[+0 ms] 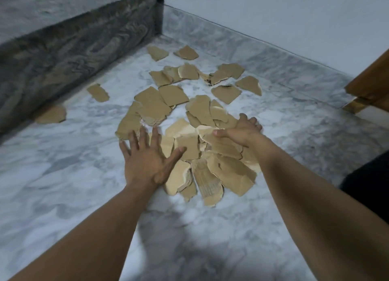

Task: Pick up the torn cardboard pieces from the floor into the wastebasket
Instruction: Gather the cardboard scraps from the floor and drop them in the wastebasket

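Marble in white with grey veins is laid across the floor [63,175], and the same stone is carried up as a low skirting [252,47] along the foot of a plain white wall [273,11]. The upper left is taken up by a bed [73,49], whose side is covered in grey swirled fabric. At the right edge a corner of a wooden frame [370,81] is shown. Below it a dark shape [368,182] is cut off by the picture's border; what it is cannot be told.

The torn cardboard pieces [174,94] are scattered on the floor between bed and wall. Most are overlapped in a loose spread, and the nearest are gathered into a heap [231,171] between the two hands. Two stray pieces [97,92] are seen apart from the rest, close beside the bed.

The left hand [147,163] is held palm down at the left edge of the heap. Its fingers [156,137] are straight, spread and released, with nothing grasped, and the thumb is laid across one piece. The right hand [242,131] is placed on the far right side of the heap, its fingers bent down over the pieces and its thumb stretched flat on top of one. Whether any piece is actually grasped there cannot be told. Both forearms are bare, and a soft shadow is cast on the marble between them.
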